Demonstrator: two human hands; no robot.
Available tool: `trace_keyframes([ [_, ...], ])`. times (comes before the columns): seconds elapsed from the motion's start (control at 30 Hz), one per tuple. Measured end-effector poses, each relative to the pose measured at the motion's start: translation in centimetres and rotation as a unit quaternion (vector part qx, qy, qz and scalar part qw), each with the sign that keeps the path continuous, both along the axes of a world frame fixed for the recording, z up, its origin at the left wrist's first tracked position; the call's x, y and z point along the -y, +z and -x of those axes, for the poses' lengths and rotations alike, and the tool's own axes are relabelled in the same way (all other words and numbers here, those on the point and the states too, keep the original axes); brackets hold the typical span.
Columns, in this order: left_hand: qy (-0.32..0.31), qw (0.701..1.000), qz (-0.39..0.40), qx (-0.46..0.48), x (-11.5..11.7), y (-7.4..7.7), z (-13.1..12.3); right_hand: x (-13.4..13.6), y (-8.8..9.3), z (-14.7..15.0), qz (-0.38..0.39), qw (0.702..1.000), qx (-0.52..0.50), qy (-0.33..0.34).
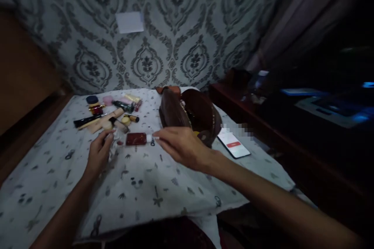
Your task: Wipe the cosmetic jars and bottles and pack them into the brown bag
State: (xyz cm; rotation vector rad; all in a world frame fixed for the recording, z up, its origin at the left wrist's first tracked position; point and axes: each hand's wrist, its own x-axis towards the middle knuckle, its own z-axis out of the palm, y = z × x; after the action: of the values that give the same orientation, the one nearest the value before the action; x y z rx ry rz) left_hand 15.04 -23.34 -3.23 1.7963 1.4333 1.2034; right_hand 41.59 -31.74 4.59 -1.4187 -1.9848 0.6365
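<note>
A small flat bottle of dark red liquid (136,139) lies sideways above the printed cloth, its white cap (149,138) toward the right. The fingertips of my right hand (182,146) are pinched at that cap. My left hand (101,149) is closed on a crinkled clear plastic bag (113,146), whose edge reaches the bottle's left end. Whether the bottle's end is inside the plastic is hard to make out. Just behind my right hand stands an open brown handbag (172,111), its zipped mouth gaping and its contents mostly dark.
Several cosmetics lie beyond my left hand, among them a dark-lidded jar (92,100), a black tube (87,120) and a green bottle (124,106). A lit phone (233,144) rests right of the bag. The patterned wall (147,60) rises behind, with a wooden ledge (248,113) at right.
</note>
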Motion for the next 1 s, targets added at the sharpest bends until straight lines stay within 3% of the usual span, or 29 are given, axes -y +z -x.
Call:
trace_keyframes([
  [0.1, 0.026, 0.999, -0.001, 0.047, -0.2, 0.4, 1.1, 0.2, -4.2, 2.5, -0.028, 0.992, 0.103, 0.072],
  [0.23, 0.044, 0.998, -0.008, 0.046, 0.0, 0.4, 2.7, -2.0, -7.6, 4.5, -0.005, 0.988, 0.149, -0.028],
  [0.43, 0.030, 0.999, 0.002, -0.040, 0.4, -0.4, 3.6, -4.6, -8.8, 5.7, 0.070, 0.974, 0.195, -0.090],
  [0.63, -0.045, 0.992, -0.078, -0.086, 0.0, 0.0, 2.0, -5.0, -11.4, 5.8, 0.027, 0.990, 0.116, -0.082],
  [0.83, -0.081, 0.980, -0.127, -0.134, 0.4, 1.1, -1.8, -4.1, -12.8, 6.4, -0.015, 0.998, 0.025, -0.062],
  [1.0, -0.099, 0.963, -0.131, -0.216, 1.3, -1.2, -6.2, -3.7, -13.1, 7.2, -0.013, 0.995, 0.033, -0.090],
])
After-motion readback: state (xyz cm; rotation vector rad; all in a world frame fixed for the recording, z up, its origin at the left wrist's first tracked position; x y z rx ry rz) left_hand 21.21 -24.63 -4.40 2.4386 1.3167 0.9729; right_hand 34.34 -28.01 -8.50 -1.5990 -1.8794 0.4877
